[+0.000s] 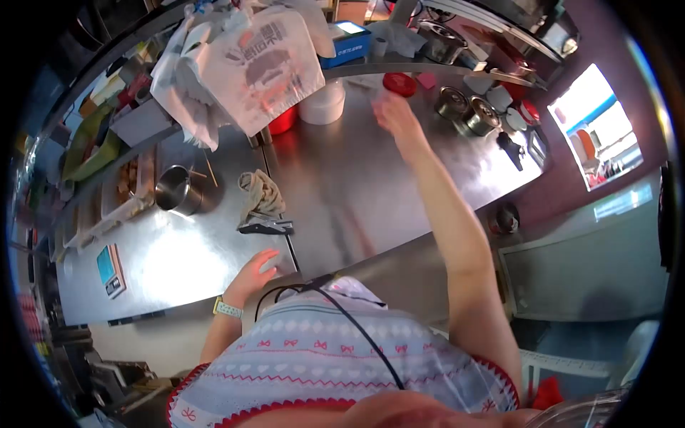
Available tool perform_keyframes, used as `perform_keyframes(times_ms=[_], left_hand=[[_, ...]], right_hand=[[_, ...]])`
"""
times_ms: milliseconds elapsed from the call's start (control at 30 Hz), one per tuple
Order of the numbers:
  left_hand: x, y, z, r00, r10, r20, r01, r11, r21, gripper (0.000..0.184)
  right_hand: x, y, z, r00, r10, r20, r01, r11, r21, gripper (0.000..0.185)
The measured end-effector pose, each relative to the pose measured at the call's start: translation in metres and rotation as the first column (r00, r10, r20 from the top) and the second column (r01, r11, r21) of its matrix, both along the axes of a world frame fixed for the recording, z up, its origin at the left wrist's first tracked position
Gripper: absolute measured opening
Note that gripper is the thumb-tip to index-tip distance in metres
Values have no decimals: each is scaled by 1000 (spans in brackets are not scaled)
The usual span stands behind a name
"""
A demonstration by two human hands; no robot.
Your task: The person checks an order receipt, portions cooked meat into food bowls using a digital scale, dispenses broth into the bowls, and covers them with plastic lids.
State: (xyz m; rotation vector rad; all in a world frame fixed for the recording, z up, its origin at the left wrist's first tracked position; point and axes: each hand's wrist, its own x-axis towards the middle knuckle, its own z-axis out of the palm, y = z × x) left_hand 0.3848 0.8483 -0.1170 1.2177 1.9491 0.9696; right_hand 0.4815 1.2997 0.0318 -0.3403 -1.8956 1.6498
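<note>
Large printed characters mark the white plastic bag (285, 89), far left, but cannot be read surely. White lettering on the blue device (348, 48), right of it, is too small.

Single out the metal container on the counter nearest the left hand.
The steel pot, left of the crumpled cloth. It is closest to the left hand; the two metal canisters stand farther away, right of the right hand.

Smooth, glossy metal worktop (349, 171), matt rumpled cloth (261, 194), shiny metal pot (188, 197), thin crinkled plastic bag (260, 64).
</note>
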Motion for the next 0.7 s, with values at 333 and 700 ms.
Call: perform_keyframes(times_ms=[333,700], left_hand=[[70,87,15,877,363,313,-385,923,7,40],[213,155,-24,387,750,537,-871,489,-55,31]], right_hand=[[-214,164,89,962,-121,243,1,898,440,63],[-255,210,121,688,725,22,-725,687,50,44]])
